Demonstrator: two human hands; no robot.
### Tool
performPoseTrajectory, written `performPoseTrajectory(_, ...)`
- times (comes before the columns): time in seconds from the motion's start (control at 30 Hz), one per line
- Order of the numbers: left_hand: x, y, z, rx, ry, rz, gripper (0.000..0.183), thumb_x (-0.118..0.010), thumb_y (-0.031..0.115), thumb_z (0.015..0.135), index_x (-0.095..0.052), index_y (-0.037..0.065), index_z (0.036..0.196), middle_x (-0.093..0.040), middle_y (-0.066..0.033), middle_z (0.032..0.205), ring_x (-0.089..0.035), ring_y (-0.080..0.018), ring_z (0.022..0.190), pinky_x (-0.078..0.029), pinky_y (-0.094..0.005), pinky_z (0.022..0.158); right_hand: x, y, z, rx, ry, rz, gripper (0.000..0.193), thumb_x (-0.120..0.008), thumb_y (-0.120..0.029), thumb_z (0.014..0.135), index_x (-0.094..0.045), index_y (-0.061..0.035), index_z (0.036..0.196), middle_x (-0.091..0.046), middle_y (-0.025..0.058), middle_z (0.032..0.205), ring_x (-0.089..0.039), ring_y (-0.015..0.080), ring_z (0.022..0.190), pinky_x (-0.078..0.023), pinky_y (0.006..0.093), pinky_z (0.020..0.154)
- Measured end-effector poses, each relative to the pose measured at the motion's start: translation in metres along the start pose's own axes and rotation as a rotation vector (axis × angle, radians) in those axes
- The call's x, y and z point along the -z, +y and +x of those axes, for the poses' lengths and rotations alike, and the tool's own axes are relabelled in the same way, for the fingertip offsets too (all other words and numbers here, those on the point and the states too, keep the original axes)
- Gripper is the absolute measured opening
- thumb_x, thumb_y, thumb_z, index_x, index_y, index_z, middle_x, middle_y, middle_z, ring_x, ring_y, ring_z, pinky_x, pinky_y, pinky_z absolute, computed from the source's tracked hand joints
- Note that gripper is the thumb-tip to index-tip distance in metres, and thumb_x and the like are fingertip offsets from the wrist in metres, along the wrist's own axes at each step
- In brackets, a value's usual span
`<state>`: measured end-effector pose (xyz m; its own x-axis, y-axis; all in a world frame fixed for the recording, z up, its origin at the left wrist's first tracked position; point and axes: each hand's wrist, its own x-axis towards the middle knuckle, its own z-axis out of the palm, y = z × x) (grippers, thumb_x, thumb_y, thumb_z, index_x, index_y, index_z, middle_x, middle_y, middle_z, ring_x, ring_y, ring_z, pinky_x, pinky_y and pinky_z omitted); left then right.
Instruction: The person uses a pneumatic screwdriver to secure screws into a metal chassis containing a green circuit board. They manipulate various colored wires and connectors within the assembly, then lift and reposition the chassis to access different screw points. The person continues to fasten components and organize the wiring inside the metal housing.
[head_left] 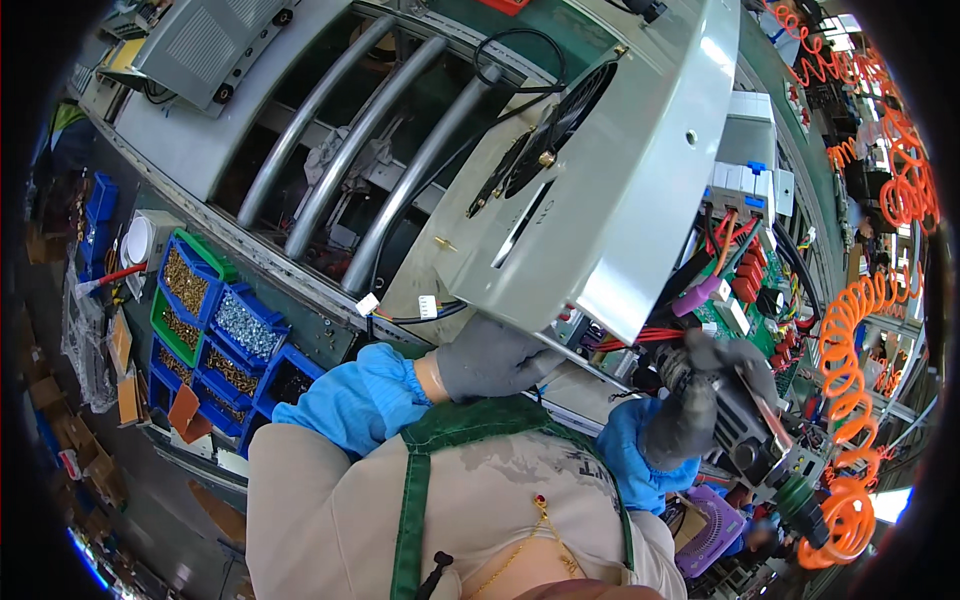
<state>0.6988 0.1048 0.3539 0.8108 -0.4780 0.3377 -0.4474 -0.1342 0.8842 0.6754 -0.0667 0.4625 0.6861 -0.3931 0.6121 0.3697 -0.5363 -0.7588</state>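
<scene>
A large light-grey metal case (610, 230) with a round black fan grille (560, 130) stands tilted in front of me. My left hand (495, 360), in a grey glove, is closed at its lower near edge, the fingertips partly hidden. My right hand (700, 395), also gloved, is wrapped round a black power tool (745, 435) with a green end, right of the case. Just beyond that hand, a green circuit board (775, 315) carries red and white connectors. Red wires (650, 335) and a purple-sleeved cable (695, 297) run beside it. A loose white plug (428, 306) lies near the left hand.
Metal rollers (365, 145) span the conveyor opening at far left. Blue and green bins (245, 325) of screws stand at left. A grey ventilated box (205, 50) sits at the back left. Orange coiled hoses (850, 350) hang at right, above a purple device (708, 530).
</scene>
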Motion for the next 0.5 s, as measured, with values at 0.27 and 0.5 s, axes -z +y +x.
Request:
performPoseTrajectory(0.27, -0.006, -0.005, -0.002, -0.029, 0.035, -0.001, 0.009, -0.065, 0.015, 0.079, -0.062, 0.007, 0.080, -0.059, -0.0072, 0.074, -0.060, -0.0258, 0.061, -0.048, -0.0348, 0.053, 0.015, 0.020, -0.010, -0.011, -0.089, 0.265, 0.049, -0.075, -0.009, 0.075, -0.051, -0.0047, 0.118, -0.063, 0.0166, 0.087, -0.064, 0.0266, 0.074, -0.055, 0.0369, 0.066)
performPoseTrajectory(0.5, -0.005, -0.003, -0.002, -0.044, 0.027, 0.059, 0.008, -0.064, 0.014, 0.079, -0.063, 0.007, 0.082, -0.058, -0.0064, 0.074, -0.060, -0.0251, 0.065, -0.049, -0.0347, 0.055, 0.009, 0.017, -0.015, -0.020, -0.021, 0.213, 0.050, -0.074, -0.013, 0.076, -0.048, -0.0049, 0.118, -0.063, 0.0161, 0.082, -0.064, 0.0259, 0.071, -0.055, 0.0366, 0.064)
